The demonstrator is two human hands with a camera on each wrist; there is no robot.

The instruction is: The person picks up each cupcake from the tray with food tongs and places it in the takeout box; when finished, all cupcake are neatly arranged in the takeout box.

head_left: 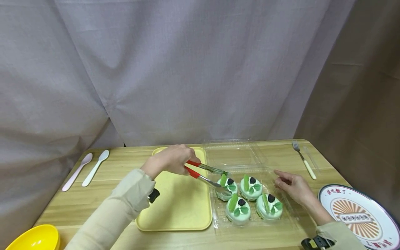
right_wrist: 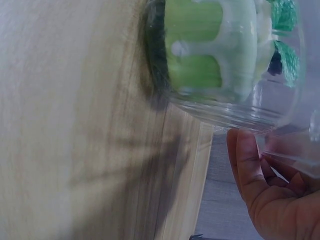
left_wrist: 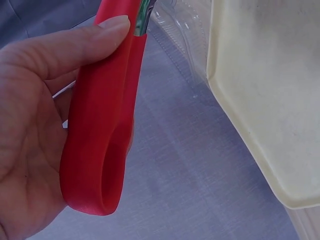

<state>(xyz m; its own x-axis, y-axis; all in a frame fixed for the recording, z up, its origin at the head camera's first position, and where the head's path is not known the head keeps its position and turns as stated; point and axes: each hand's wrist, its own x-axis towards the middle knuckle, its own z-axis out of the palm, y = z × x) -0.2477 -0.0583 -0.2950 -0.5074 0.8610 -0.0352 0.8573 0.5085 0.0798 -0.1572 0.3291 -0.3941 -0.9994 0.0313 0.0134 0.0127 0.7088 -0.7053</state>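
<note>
My left hand (head_left: 178,159) grips a pair of tongs (left_wrist: 102,120) by its red handles, thumb laid along one side. The spread metal arms of the tongs reach right, one on each side of the back-left small cake (head_left: 227,191). That cake has pale green icing, a blackberry, mint leaves and a green slice on top. Several like it sit in the open clear plastic box (head_left: 218,217). At the box's right side, my right hand (head_left: 295,187) pinches its edge; in the right wrist view the fingertips (right_wrist: 246,142) are at the clear rim beside a cake.
Left of the box lies a yellow tray (head_left: 175,208). A pink spoon (head_left: 76,173) and a white spoon (head_left: 95,169) lie far left, with a yellow bowl (head_left: 35,238) at front left. A fork (head_left: 304,161) and an oval plate (head_left: 356,215) are on the right.
</note>
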